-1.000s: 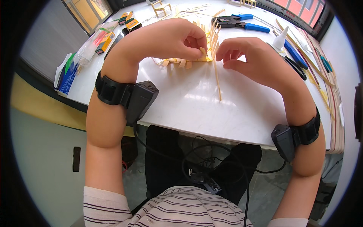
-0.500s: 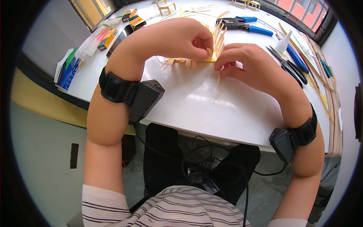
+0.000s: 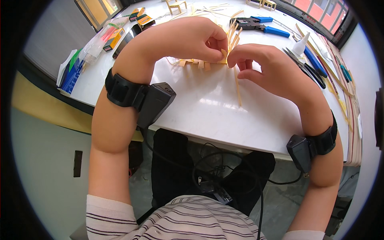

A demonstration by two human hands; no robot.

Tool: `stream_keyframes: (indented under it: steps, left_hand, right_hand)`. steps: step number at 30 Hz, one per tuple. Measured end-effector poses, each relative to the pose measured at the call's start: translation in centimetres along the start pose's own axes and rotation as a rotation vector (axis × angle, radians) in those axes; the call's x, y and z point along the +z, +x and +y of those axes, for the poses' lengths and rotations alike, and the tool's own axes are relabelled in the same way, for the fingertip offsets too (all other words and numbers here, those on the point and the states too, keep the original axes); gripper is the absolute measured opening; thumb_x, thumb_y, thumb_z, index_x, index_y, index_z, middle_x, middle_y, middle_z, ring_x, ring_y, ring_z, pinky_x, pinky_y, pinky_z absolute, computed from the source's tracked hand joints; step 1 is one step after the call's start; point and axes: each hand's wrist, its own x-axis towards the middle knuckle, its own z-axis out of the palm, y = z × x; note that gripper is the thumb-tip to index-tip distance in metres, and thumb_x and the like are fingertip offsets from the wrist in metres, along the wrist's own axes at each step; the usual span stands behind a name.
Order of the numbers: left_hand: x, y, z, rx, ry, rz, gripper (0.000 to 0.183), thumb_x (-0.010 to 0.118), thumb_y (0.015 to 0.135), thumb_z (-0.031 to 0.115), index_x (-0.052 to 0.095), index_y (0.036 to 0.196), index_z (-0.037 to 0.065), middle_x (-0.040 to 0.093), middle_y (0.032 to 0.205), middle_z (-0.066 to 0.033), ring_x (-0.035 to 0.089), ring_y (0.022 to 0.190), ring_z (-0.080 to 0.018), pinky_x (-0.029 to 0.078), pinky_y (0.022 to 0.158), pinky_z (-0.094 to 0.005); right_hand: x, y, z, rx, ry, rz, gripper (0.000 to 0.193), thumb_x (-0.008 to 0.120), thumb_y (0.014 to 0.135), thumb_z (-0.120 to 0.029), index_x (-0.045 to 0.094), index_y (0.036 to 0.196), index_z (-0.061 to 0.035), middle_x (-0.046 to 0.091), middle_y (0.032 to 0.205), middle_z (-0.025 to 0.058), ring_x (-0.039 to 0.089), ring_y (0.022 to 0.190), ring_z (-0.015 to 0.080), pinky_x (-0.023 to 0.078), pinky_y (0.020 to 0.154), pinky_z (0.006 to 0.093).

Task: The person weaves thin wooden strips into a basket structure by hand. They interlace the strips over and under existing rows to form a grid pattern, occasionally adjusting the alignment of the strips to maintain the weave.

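Observation:
A small woven piece of pale bamboo strips [image 3: 201, 64] is at the far middle of the white table, partly hidden behind my left hand. My left hand [image 3: 209, 43] pinches its right end between thumb and fingers. Loose strip ends [image 3: 233, 35] fan upward between my hands. One thin strip [image 3: 239, 93] hangs from that end toward me over the tabletop. My right hand [image 3: 262, 60] is just to the right, fingers bent, with the thumb apart from them. Its forefinger tip is at the strips, touching or nearly so.
Blue-handled crimping pliers [image 3: 256, 25] lie beyond my hands. To the right are black scissors [image 3: 306, 68], a white nozzle bottle [image 3: 301, 45] and a blue-handled tool [image 3: 315, 62]. Small boxes [image 3: 114, 39] and plastic packaging [image 3: 92, 52] sit left. Little chairs [image 3: 176, 6] stand at the back.
My right thumb has moved away from the forefinger, and the hand has shifted slightly right. More of the hanging thin strip shows now. My left hand keeps its pinch, almost in place.

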Motion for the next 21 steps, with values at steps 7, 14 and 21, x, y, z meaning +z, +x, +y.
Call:
stream_keyframes:
  steps: [7, 14, 21]
  left_hand:
    - [0.0, 0.0, -0.3, 0.044, 0.032, 0.013, 0.021, 0.069, 0.093, 0.019, 0.073, 0.099, -0.001, 0.072, 0.083, -0.0056, 0.068, 0.077, -0.0114, 0.055, 0.074, -0.0255]
    - [1.4, 0.5, 0.1, 0.075, 0.073, 0.145, 0.022, 0.07, 0.091, 0.018, 0.072, 0.097, -0.002, 0.071, 0.081, -0.0097, 0.066, 0.072, -0.017, 0.054, 0.071, -0.0284]
    - [2.3, 0.6, 1.2, 0.007, 0.031, 0.276, 0.022, 0.069, 0.086, 0.017, 0.072, 0.096, -0.002, 0.071, 0.079, -0.0118, 0.064, 0.068, -0.0198, 0.053, 0.069, -0.031]
  right_hand:
    - [-0.7, 0.0, -0.4, 0.028, -0.087, -0.04, 0.017, 0.078, 0.082, -0.005, 0.07, 0.098, -0.004, 0.069, 0.087, 0.0098, 0.066, 0.08, 0.0248, 0.054, 0.075, 0.036]
    - [-2.0, -0.5, -0.5, 0.174, -0.151, -0.027, 0.011, 0.076, 0.086, -0.002, 0.069, 0.094, 0.0007, 0.068, 0.083, 0.01, 0.065, 0.077, 0.0201, 0.054, 0.075, 0.0317]
    - [-3.8, -0.3, -1.8, 0.546, -0.006, -0.121, 0.01, 0.068, 0.094, -0.004, 0.07, 0.1, 0.0045, 0.071, 0.087, 0.0086, 0.065, 0.079, 0.0146, 0.054, 0.077, 0.0293]
